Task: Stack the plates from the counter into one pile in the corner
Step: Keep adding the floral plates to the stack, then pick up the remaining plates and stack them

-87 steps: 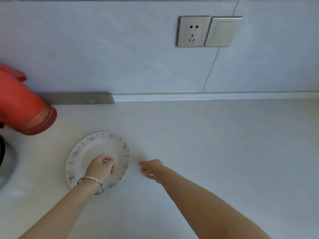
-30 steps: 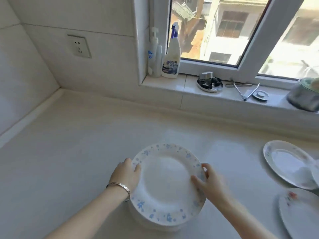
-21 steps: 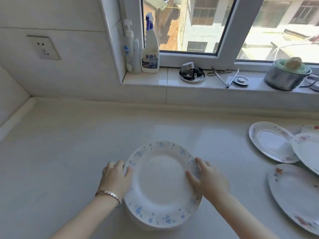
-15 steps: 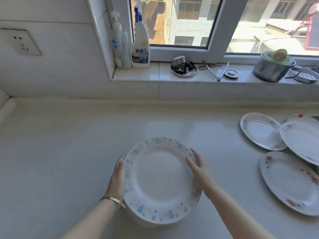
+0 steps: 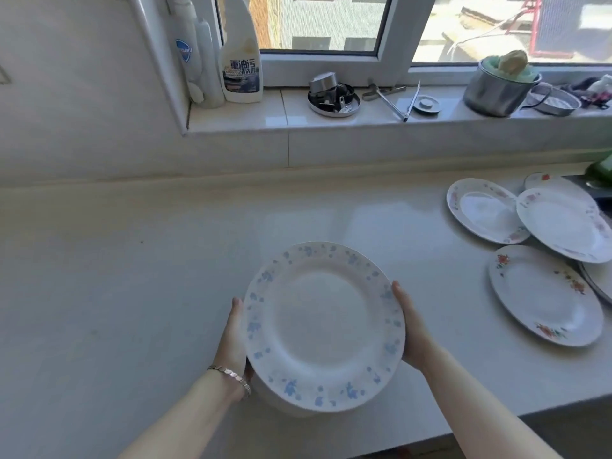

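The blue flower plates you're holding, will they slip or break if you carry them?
The blue-flowered plate stack looks glossy, so it could slip; that may be why the left hand and right hand clasp opposite rims. It looks like hard china, likely stiff and breakable if dropped. More plates seem to sit underneath, so probably heavy.

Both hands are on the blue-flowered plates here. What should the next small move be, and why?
Probably carry the blue-flowered pile right and set it down near the red-flowered plates. The left hand and right hand grip its opposite rims, with more plates seemingly beneath the top one. Several red-flowered plates lie loose and overlapping at the counter's right end, not yet gathered, so merging them looks like the sensible step.
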